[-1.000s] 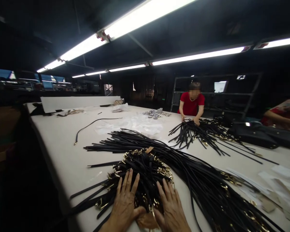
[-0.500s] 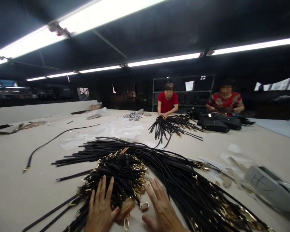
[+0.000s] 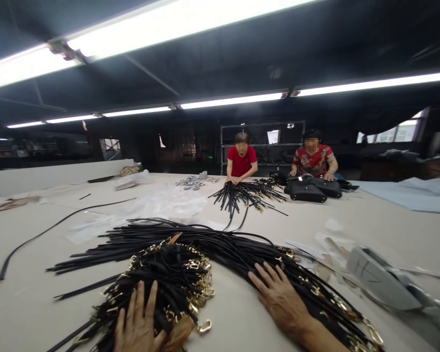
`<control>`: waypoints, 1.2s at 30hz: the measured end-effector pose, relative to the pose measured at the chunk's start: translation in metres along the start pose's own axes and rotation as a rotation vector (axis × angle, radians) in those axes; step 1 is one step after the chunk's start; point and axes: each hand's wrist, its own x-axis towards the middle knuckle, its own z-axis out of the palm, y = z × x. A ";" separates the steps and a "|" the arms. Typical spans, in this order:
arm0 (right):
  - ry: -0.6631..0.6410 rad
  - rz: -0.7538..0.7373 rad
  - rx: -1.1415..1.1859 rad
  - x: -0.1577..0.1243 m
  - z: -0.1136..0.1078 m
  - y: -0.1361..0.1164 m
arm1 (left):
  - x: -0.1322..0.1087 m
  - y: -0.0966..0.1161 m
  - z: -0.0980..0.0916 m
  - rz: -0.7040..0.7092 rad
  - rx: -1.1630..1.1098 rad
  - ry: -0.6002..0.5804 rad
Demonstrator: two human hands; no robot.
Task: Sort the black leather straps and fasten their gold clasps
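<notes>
Heap of black straps (image 3: 161, 278) with gold clasps lies under the left hand (image 3: 139, 320), whose fingers are spread flat on it, nothing gripped. Longer strap bundle (image 3: 212, 239) lies beyond the heap, its long axis curving from far left down to near right, clasps mostly at the near-right end. Right hand (image 3: 280, 298) is the nearer to that end, fingers loosely spread over the bundle's near edge; whether its palm touches, hard to say.
</notes>
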 end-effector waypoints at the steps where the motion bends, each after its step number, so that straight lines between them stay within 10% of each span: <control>1: 0.005 -0.020 0.012 0.002 0.003 0.010 | 0.002 0.003 0.001 -0.008 0.011 -0.001; 17: 0.124 -0.064 0.038 0.046 0.054 0.085 | 0.049 0.016 0.034 -0.146 -0.020 -0.005; 25: 0.212 0.090 -0.116 -0.005 0.066 0.074 | 0.030 -0.007 0.018 0.256 -0.146 0.048; 30: 0.196 0.122 -0.098 -0.012 0.069 0.074 | 0.056 0.028 0.020 0.479 -0.136 0.047; 36: 0.147 0.152 -0.057 0.014 0.059 0.072 | 0.093 0.084 0.057 0.242 -0.155 0.023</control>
